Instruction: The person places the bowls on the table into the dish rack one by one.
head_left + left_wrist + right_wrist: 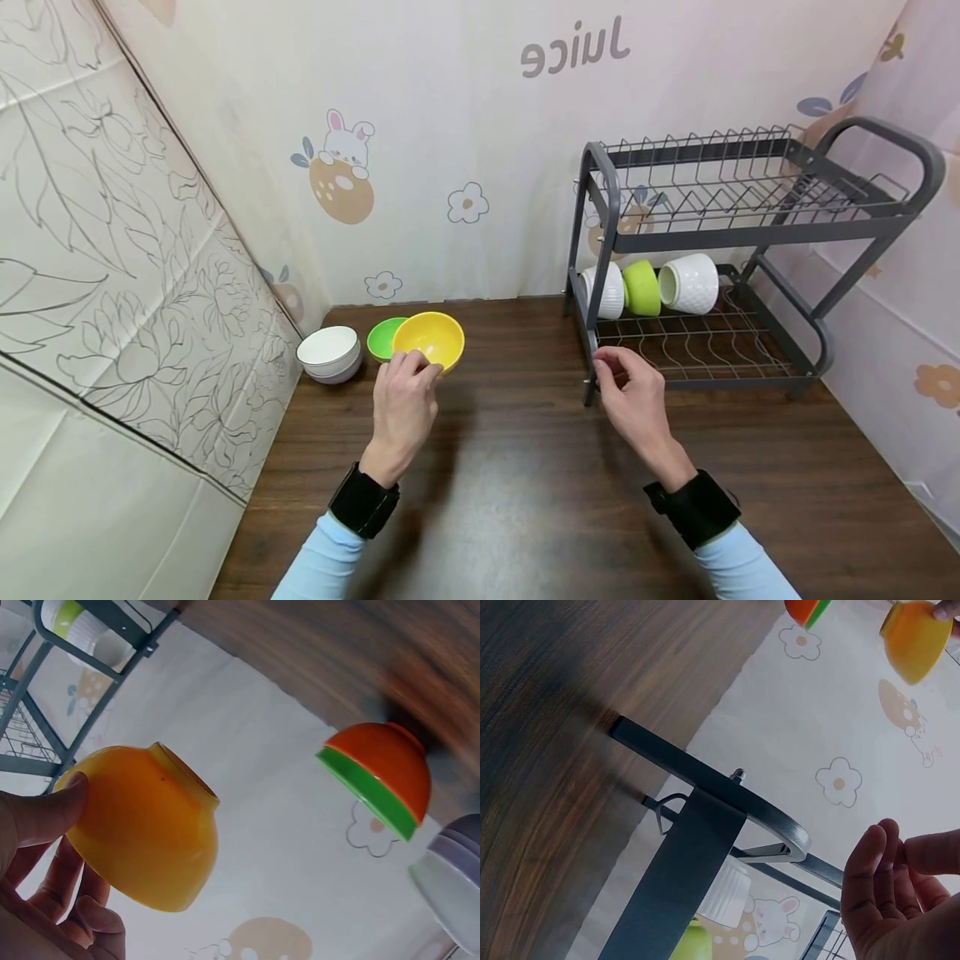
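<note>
My left hand (pixel 405 408) pinches the rim of a yellow bowl (pixel 429 332) between thumb and fingers. In the left wrist view the yellow bowl (pixel 150 832) is tilted and off the table. Behind it on the table stands a bowl (pixel 380 337), green inside and orange outside (pixel 382 761). Farther left are stacked white and grey bowls (pixel 328 346). My right hand (pixel 637 404) hovers by the front left corner of a dark dish rack (pixel 750 237). Its fingers are loosely bent toward the thumb, with nothing between them.
On the rack's lower tier a ribbed white cup (pixel 612 292), a green cup (pixel 642 288) and a textured white cup (pixel 697 283) lie on their sides. Wire slots line the upper tier. Patterned walls bound the brown table (pixel 517 475) at back, left and right.
</note>
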A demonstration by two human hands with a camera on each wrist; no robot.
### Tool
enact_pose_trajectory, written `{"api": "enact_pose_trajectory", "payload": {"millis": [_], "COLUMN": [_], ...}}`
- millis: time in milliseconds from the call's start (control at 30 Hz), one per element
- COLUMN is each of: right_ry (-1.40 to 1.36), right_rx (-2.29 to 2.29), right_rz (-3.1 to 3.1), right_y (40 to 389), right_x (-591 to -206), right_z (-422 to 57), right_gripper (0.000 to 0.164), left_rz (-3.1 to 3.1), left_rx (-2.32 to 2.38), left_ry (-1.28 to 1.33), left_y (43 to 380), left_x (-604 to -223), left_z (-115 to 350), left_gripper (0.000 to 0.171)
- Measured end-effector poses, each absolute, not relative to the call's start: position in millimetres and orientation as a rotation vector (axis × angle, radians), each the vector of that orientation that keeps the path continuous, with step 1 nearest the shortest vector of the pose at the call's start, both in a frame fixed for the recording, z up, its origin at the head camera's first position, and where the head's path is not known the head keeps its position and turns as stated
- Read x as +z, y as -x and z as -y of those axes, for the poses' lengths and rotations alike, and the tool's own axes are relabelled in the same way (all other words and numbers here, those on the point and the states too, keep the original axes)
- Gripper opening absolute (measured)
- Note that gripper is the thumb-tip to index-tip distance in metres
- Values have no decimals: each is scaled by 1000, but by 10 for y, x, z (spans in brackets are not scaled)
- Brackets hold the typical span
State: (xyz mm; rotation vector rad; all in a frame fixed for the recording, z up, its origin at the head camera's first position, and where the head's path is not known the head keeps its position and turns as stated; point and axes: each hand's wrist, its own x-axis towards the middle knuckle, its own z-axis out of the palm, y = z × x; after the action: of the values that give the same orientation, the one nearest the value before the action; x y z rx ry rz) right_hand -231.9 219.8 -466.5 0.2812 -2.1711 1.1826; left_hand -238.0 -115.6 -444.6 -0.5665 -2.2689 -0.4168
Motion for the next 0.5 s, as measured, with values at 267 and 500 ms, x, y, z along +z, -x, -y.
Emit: {"api": "enact_pose_trajectory", "payload": {"millis": [267, 500], "right_ry": [-320, -403], "right_rx": [1164, 1171], "right_rz": [2151, 2129], "right_y": [2315, 2294], "right_x": [-4622, -4609], "right_z": [-2141, -2080], "right_gripper": [12, 11], "left_rz": [2257, 2233], "left_rx": [-432, -393], "left_ry": [632, 689], "left_y": [2396, 2391], "left_x": [-4330, -4263], "left_z": [974, 797], "left_gripper": [17, 19]}}
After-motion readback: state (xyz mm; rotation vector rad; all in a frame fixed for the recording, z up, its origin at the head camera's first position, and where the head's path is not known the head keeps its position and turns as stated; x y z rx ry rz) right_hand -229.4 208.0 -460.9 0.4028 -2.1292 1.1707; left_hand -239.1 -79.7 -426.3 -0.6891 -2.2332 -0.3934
